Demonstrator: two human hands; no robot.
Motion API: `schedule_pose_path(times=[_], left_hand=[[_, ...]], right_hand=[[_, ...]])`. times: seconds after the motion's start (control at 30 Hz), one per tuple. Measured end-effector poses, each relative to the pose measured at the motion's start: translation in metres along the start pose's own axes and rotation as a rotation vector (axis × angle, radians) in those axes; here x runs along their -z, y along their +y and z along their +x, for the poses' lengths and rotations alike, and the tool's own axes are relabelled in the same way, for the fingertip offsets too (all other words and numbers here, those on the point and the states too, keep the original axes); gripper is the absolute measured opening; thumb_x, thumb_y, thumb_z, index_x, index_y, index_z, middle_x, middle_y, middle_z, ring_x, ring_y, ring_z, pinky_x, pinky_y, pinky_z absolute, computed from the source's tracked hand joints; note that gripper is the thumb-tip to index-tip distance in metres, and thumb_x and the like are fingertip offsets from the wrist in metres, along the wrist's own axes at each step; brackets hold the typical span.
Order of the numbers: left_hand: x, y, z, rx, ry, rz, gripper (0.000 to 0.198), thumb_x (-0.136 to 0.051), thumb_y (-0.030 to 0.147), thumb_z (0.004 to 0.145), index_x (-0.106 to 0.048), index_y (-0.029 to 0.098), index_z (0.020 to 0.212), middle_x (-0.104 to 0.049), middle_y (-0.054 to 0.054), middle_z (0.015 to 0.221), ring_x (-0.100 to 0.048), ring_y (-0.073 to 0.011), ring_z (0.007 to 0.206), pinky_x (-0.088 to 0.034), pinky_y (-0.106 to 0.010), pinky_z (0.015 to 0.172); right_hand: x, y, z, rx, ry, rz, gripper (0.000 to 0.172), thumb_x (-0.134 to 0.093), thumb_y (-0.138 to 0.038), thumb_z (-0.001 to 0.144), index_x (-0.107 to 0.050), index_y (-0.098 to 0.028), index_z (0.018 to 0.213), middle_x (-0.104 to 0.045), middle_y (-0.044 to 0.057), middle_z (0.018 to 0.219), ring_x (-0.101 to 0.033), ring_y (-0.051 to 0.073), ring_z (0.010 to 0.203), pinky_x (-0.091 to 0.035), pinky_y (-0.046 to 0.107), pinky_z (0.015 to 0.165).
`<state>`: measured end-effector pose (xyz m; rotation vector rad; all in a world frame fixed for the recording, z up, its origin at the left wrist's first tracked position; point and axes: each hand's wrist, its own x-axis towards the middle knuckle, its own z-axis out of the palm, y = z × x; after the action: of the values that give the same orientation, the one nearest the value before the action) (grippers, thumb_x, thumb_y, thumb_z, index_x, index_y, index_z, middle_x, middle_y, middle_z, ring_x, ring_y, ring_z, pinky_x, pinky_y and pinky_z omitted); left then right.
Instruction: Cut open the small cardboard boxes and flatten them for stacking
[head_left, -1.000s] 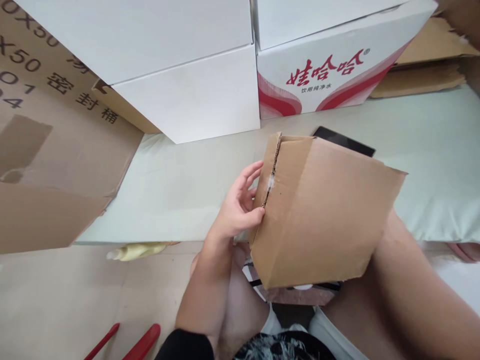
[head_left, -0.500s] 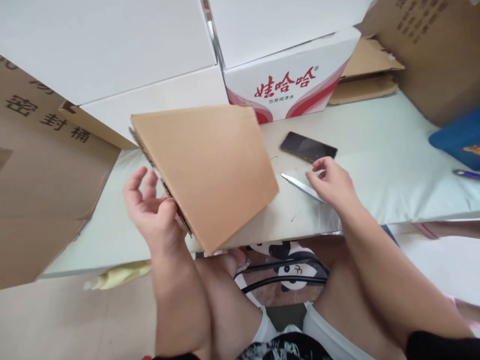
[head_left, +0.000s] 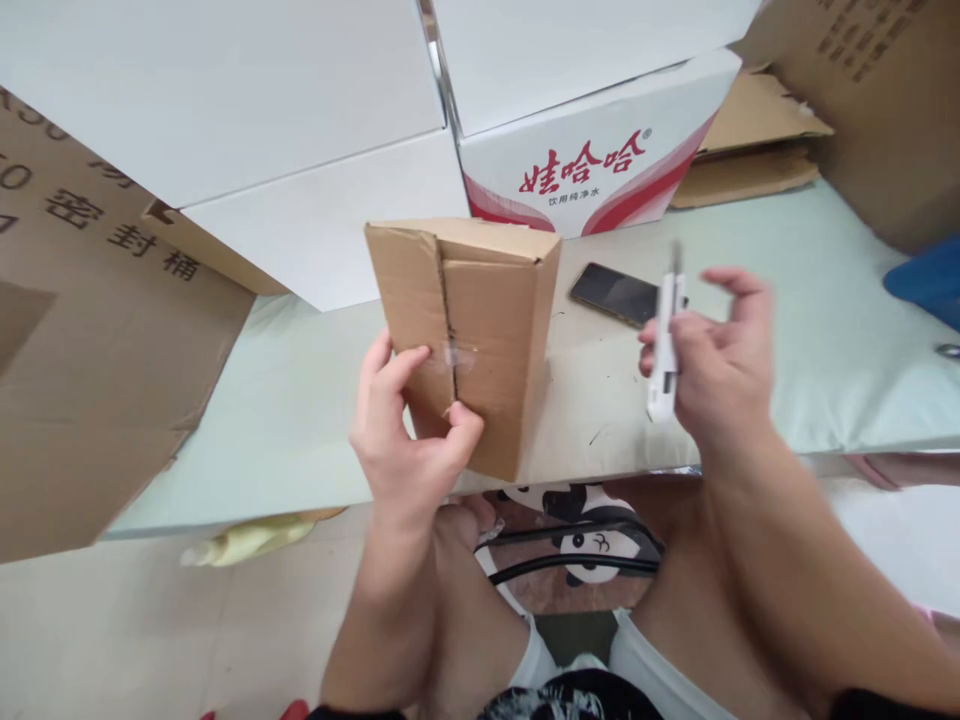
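Observation:
A brown cardboard box stands on edge on the covered table, its taped seam turned toward me. My left hand grips the side with the seam, thumb and fingers on either side of the slit. A small strip of clear tape crosses that seam. My right hand is closed around a white utility knife held upright, the blade pointing away from me and blurred. Knife and box are apart. Behind the knife lies a black phone, partly covered by it.
White cartons are stacked at the back, beside a white carton with red lettering. Large brown cartons stand at left and right. A blue object sits at the right edge. Below is a yellow bag-like item.
My right hand has picked up the utility knife from the table and raised it. The box has been turned so its taped seam faces me, and my left hand has shifted right with it.

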<state>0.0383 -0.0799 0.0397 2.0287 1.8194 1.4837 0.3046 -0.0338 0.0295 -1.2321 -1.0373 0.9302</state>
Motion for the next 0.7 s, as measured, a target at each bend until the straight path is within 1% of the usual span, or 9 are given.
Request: schedule_pose_path(times=[0.07, 0.1, 0.17, 0.23, 0.33, 0.47, 0.53, 0.63, 0.7], left_hand=[[-0.007, 0.007, -0.001, -0.058, 0.018, 0.001, 0.056, -0.067, 0.013, 0.074, -0.061, 0.020, 0.130, -0.057, -0.019, 0.152, -0.064, -0.0331, 0.137, -0.064, -0.044, 0.097], [-0.010, 0.011, -0.001, -0.084, 0.027, -0.001, 0.056, -0.067, 0.013, 0.074, -0.061, 0.020, 0.129, -0.058, -0.019, 0.152, -0.064, -0.0325, 0.137, -0.064, -0.042, 0.098], [-0.017, 0.018, -0.001, -0.120, 0.047, 0.011, 0.055, -0.067, 0.013, 0.074, -0.062, 0.019, 0.129, -0.059, -0.019, 0.151, -0.065, -0.0303, 0.136, -0.063, -0.039, 0.099], [-0.022, 0.026, -0.002, -0.139, 0.071, 0.019, 0.054, -0.067, 0.013, 0.074, -0.063, 0.019, 0.128, -0.062, -0.017, 0.148, -0.067, -0.0280, 0.132, -0.063, -0.037, 0.100], [-0.028, 0.034, -0.004, -0.146, 0.100, 0.000, 0.051, -0.068, 0.013, 0.076, -0.065, 0.019, 0.126, -0.066, -0.014, 0.143, -0.070, -0.0255, 0.127, -0.063, -0.035, 0.102], [-0.034, 0.039, -0.004, -0.156, 0.140, -0.032, 0.048, -0.069, 0.012, 0.076, -0.066, 0.020, 0.123, -0.068, -0.013, 0.142, -0.072, -0.0253, 0.124, -0.064, -0.036, 0.100], [-0.037, 0.040, -0.004, -0.169, 0.146, -0.045, 0.047, -0.069, 0.011, 0.075, -0.066, 0.020, 0.121, -0.068, -0.014, 0.143, -0.073, -0.0261, 0.123, -0.065, -0.036, 0.099], [-0.039, 0.042, -0.004, -0.213, 0.137, -0.063, 0.045, -0.070, 0.010, 0.074, -0.068, 0.020, 0.118, -0.068, -0.014, 0.144, -0.074, -0.0266, 0.122, -0.065, -0.035, 0.096], [-0.041, 0.045, -0.004, -0.242, 0.136, -0.055, 0.044, -0.071, 0.010, 0.074, -0.069, 0.019, 0.117, -0.069, -0.014, 0.143, -0.074, -0.0266, 0.121, -0.065, -0.034, 0.095]], right_hand=[[-0.001, -0.027, -0.022, 0.152, -0.031, 0.203, 0.032, -0.072, -0.031, 0.092, -0.050, -0.035, 0.115, -0.069, -0.008, 0.069, -0.052, 0.013, 0.043, -0.038, 0.024, 0.038], [-0.001, -0.039, -0.033, 0.188, -0.077, 0.245, 0.033, -0.072, -0.027, 0.093, -0.053, -0.037, 0.117, -0.070, -0.008, 0.070, -0.053, 0.013, 0.043, -0.037, 0.023, 0.036], [-0.003, -0.059, -0.054, 0.168, -0.184, 0.210, 0.031, -0.072, -0.026, 0.096, -0.059, -0.039, 0.121, -0.070, -0.006, 0.072, -0.058, 0.013, 0.049, -0.040, 0.023, 0.037], [-0.008, -0.070, -0.066, 0.116, -0.292, 0.106, 0.027, -0.072, -0.025, 0.096, -0.063, -0.038, 0.119, -0.069, -0.006, 0.072, -0.061, 0.012, 0.052, -0.045, 0.022, 0.041], [-0.017, -0.074, -0.069, 0.035, -0.415, 0.004, 0.019, -0.070, -0.019, 0.094, -0.065, -0.031, 0.107, -0.068, -0.007, 0.071, -0.062, 0.010, 0.052, -0.049, 0.020, 0.045], [-0.022, -0.074, -0.063, -0.076, -0.485, -0.086, 0.005, -0.063, -0.021, 0.093, -0.067, -0.023, 0.095, -0.066, -0.006, 0.061, -0.063, 0.008, 0.047, -0.048, 0.016, 0.043], [-0.021, -0.074, -0.062, -0.101, -0.496, -0.130, 0.009, -0.061, -0.023, 0.094, -0.068, -0.021, 0.090, -0.063, -0.006, 0.055, -0.062, 0.008, 0.045, -0.048, 0.016, 0.043], [-0.017, -0.073, -0.065, -0.067, -0.450, -0.158, 0.013, -0.060, -0.025, 0.095, -0.070, -0.020, 0.091, -0.063, -0.006, 0.054, -0.059, 0.008, 0.043, -0.046, 0.016, 0.042], [-0.015, -0.071, -0.066, 0.023, -0.421, -0.227, 0.015, -0.058, -0.024, 0.097, -0.072, -0.020, 0.092, -0.062, -0.006, 0.055, -0.057, 0.007, 0.044, -0.044, 0.017, 0.043]])
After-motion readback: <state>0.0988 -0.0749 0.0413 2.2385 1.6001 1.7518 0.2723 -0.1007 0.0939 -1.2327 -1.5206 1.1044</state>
